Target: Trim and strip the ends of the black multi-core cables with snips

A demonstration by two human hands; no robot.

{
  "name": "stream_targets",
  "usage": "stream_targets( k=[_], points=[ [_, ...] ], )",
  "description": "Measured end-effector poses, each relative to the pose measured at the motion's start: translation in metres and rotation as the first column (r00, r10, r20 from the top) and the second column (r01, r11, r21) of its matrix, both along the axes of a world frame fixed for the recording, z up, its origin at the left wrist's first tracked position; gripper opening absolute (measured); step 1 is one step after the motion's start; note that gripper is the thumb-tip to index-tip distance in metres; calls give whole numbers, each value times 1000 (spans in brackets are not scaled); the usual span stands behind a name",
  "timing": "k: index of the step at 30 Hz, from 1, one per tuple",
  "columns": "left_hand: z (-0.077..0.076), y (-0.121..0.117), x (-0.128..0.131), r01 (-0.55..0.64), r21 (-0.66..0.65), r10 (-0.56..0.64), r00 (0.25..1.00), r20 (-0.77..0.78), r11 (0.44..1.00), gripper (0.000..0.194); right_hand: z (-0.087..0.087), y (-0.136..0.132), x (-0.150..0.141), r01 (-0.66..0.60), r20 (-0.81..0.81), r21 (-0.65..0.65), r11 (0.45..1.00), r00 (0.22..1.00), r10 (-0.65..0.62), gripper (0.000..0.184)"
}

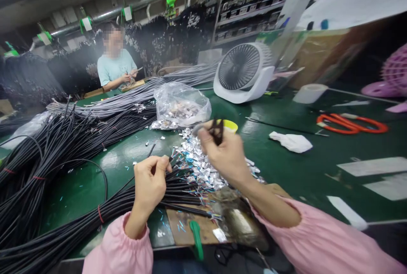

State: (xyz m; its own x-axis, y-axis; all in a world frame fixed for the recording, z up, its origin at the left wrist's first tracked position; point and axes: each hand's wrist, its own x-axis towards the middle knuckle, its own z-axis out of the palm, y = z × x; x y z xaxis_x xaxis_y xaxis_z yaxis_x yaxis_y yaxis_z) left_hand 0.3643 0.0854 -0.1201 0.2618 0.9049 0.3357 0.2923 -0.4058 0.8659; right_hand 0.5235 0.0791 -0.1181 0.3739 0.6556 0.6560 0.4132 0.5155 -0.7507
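Observation:
My left hand (150, 183) is closed, thumb and finger pinching a thin black cable (171, 158) near its end, where fine coloured wires show. To its right and slightly higher, my right hand (226, 155) is raised over the scraps with its fingers curled around a small dark object (217, 131), blurred by motion. Something grey covers or sits at its fingertips; I cannot tell which. Below both hands lies a bundle of black cables (127, 200) tied with a red band, its stripped ends showing coloured wires. Silvery foil scraps (206, 172) are heaped beside those ends.
More black cables (28, 172) cover the left of the green table (254, 130). A clear bag of scraps (182, 106), a white fan (243, 73), orange-handled scissors (352, 123) and a tape roll (310, 93) stand beyond. A co-worker (116, 64) sits across the table.

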Motion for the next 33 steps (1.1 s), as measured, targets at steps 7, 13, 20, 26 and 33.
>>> stream_targets(
  k=[7, 13, 20, 26, 33],
  points=[
    [0, 0, -1, 12, -8, -12, 1000, 9, 1000, 39, 5, -4, -5, -350, 113, -166, 922, 922, 370, 43],
    [1, -1, 0, 49, 8, -49, 998, -33, 999, 39, 8, -7, -5, -367, 140, -163, 916, 910, 390, 22],
    [-6, 0, 1, -60, 96, 50, 993, 104, 994, 13, 5, -9, -13, -454, -176, -329, 828, 891, 418, 18],
    [-2, 2, -3, -71, 163, 33, 974, 225, 984, 9, 2, -11, -17, -478, -179, -280, 832, 878, 444, 22],
    [-2, 0, -9, -199, 315, 127, 964, 234, 928, 9, 0, -14, -11, -367, 97, -165, 916, 918, 385, 23]
  ],
)
